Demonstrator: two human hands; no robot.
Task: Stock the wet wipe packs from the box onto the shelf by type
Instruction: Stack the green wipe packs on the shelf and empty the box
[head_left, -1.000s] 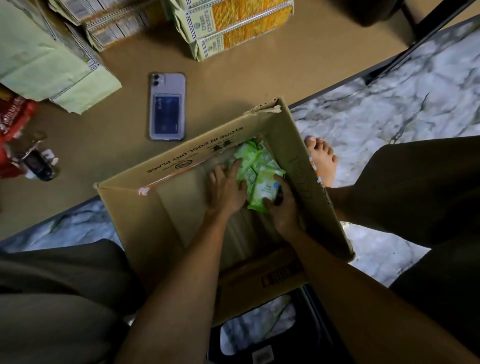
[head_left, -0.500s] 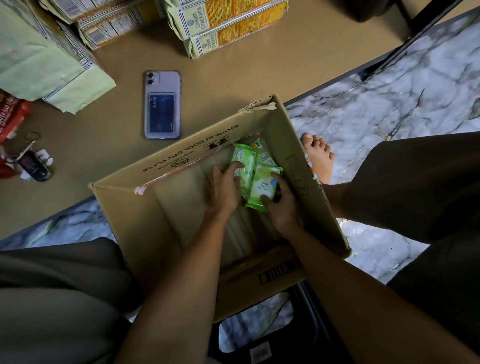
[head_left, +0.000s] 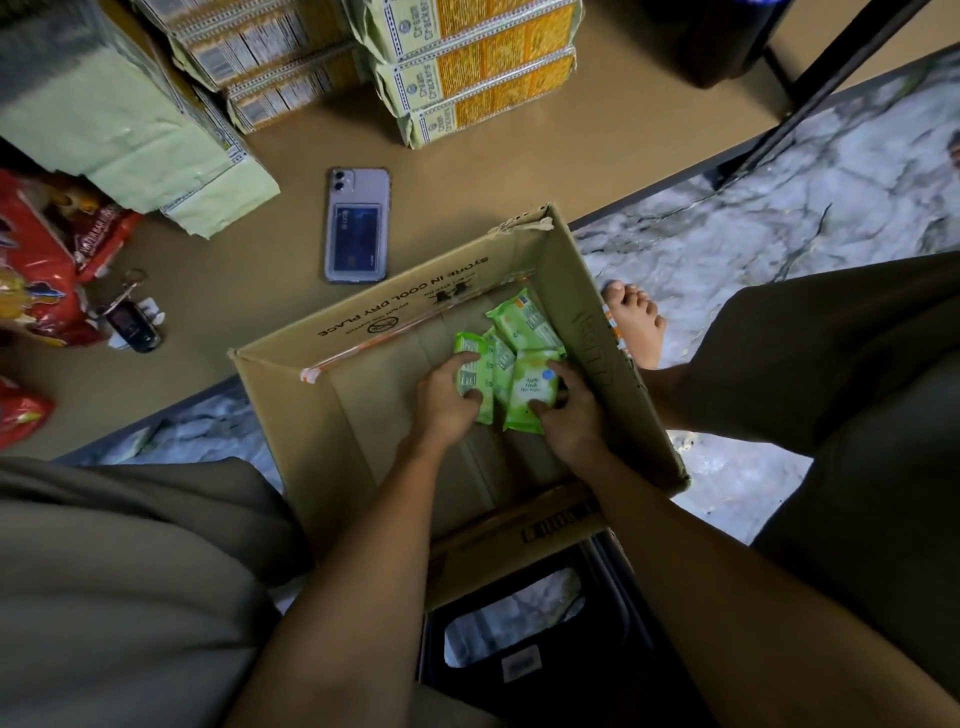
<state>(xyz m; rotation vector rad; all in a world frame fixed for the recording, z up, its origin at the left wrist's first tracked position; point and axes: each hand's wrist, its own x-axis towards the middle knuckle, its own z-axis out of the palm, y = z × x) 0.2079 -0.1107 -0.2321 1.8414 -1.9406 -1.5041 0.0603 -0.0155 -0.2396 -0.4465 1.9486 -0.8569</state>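
Green wet wipe packs (head_left: 511, 364) are sitting in the far right corner of the open cardboard box (head_left: 597, 291), all the same green type as far as the print shows. Compared with a second ago, the cluster is looking more separated: the packs are now fanning out, with one pack (head_left: 527, 322) lying apart at the back and the others being drawn toward the person.

The left hand (head_left: 447, 402) is curling its fingers round the leftmost pack (head_left: 472, 382), thumb underneath, fingers over the top edge. A second ago this hand was only lying against the side of the bundle, so the grip is new. The right hand (head_left: 569, 413) is pinching the front pack labelled "Apple Fresh" (head_left: 531, 392) at its near right edge, thumb on the face; that pack is tilting up slightly more than half a second ago.

Judgement: gathering is giving way to lifting. The box floor is otherwise showing bare cardboard, so these appear to be the last packs, and the task is nearing its end.

Outward: the box is resting against the edge of the brown shelf (head_left: 467, 176). On the shelf are lying a phone (head_left: 357, 223), keys (head_left: 130, 319), stacked cream cracker packs (head_left: 478, 67) and red snack bags (head_left: 36, 270). A bare foot (head_left: 636, 325) is resting on the marble floor (head_left: 779, 208) just beside the box.
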